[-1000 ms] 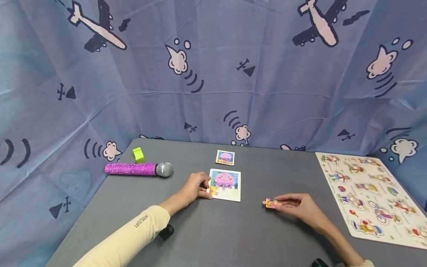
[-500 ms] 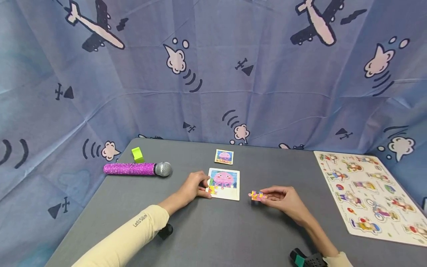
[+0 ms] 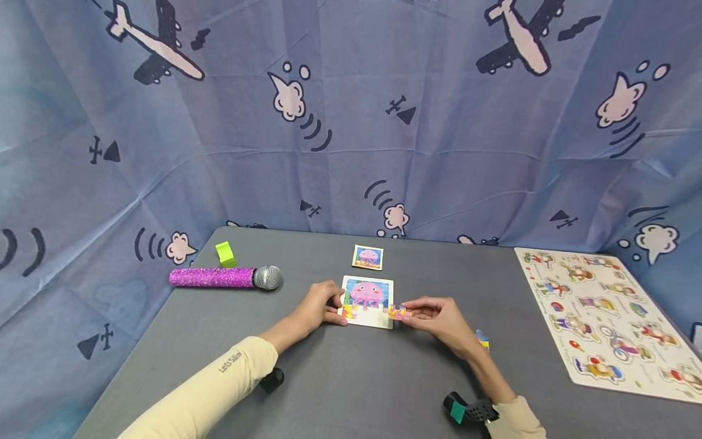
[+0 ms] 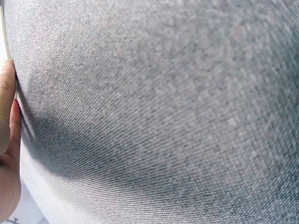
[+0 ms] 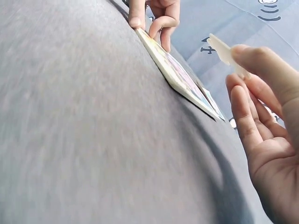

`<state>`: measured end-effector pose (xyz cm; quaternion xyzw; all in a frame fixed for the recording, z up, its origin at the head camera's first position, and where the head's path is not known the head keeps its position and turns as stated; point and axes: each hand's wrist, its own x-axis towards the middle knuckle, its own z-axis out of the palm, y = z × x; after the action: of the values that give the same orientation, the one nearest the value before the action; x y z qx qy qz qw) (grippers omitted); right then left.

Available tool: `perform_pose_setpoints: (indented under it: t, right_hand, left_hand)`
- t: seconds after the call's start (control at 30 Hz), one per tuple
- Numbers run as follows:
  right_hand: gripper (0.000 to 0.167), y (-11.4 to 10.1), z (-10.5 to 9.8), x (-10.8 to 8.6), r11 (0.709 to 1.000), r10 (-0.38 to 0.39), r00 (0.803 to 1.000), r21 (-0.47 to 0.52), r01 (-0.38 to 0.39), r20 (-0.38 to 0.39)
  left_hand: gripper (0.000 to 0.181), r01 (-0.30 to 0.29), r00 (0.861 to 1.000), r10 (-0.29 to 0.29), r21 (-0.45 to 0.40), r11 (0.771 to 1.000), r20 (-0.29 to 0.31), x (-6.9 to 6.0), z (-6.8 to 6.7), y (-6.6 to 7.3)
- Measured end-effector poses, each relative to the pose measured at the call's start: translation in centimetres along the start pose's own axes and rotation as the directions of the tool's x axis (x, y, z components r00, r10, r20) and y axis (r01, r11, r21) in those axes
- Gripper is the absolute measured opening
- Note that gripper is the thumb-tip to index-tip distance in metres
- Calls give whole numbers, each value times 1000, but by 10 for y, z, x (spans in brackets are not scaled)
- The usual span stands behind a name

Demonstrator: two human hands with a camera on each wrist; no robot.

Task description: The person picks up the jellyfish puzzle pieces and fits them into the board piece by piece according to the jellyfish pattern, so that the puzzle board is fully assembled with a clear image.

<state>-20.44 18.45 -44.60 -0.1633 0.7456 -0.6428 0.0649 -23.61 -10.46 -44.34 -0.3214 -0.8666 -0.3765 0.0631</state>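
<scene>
A small square jigsaw puzzle [image 3: 366, 294] in a white frame lies on the grey table, showing a pink octopus-like picture. Part of its lower area is bare white. My left hand [image 3: 320, 305] grips the frame by its left edge, thumb near the lower corner. Between thumb and fingers, my right hand [image 3: 441, 320] pinches a yellow-and-pink puzzle piece [image 3: 397, 313] at the frame's right edge. In the right wrist view the piece [image 5: 222, 51] is tilted and raised above the puzzle. Only a few left fingers [image 4: 7, 91] show at the border of the left wrist view.
Behind the puzzle lies a small picture card [image 3: 367, 257]. Another puzzle piece [image 3: 482, 339] is partly hidden by my right wrist. At left are a purple microphone [image 3: 219, 277] and a green block [image 3: 225, 254]. A large picture board [image 3: 609, 323] lies at right.
My right hand has moved left with the puzzle piece, from apart on the right up to the frame's right edge. Another piece has come into view behind the right wrist. My left hand stays put.
</scene>
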Motion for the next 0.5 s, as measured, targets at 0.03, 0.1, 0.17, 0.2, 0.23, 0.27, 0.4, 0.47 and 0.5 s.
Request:
perform_pose_setpoints:
  t: [0.03, 0.1, 0.17, 0.2, 0.23, 0.27, 0.4, 0.47, 0.5]
  right_hand:
    - [34, 1, 2, 2, 1000, -3, 1000, 1, 3, 3]
    - [34, 1, 7, 7, 1000, -2, 1000, -2, 2, 11]
    - [35, 1, 12, 11, 1000, 2, 1000, 6, -2, 19]
    - [35, 1, 15, 13, 1000, 0, 1000, 9, 0, 24]
    - [35, 1, 18, 15, 1000, 0, 1000, 13, 0, 29]
    - [34, 1, 20, 17, 1000, 1, 999, 15, -1, 32]
    - [32, 4, 30, 25, 1000, 4, 999, 8, -4, 33]
    - [31, 5, 34, 28, 1000, 10, 1000, -22, -9, 28]
    - [31, 5, 36, 29, 999, 8, 1000, -45, -7, 26]
  left_hand:
    - [35, -1, 1000, 1, 2, 1000, 1, 0, 0, 0]
    - [34, -3, 1000, 3, 4, 1000, 0, 0, -1, 1]
    - [34, 1, 1000, -1, 1, 1000, 2, -1, -1, 2]
    - [34, 4, 1000, -4, -4, 1000, 2, -1, -1, 2]
    - [34, 5, 1000, -5, -7, 1000, 2, -1, -1, 2]
    - [34, 1, 1000, -1, -8, 1000, 1, -1, -1, 1]
    - [34, -11, 1000, 11, -14, 1000, -5, -1, 0, 0]
    - [34, -19, 1000, 19, -10, 1000, -10, -1, 0, 0]
    - [34, -19, 1000, 19, -11, 1000, -13, -1, 0, 0]
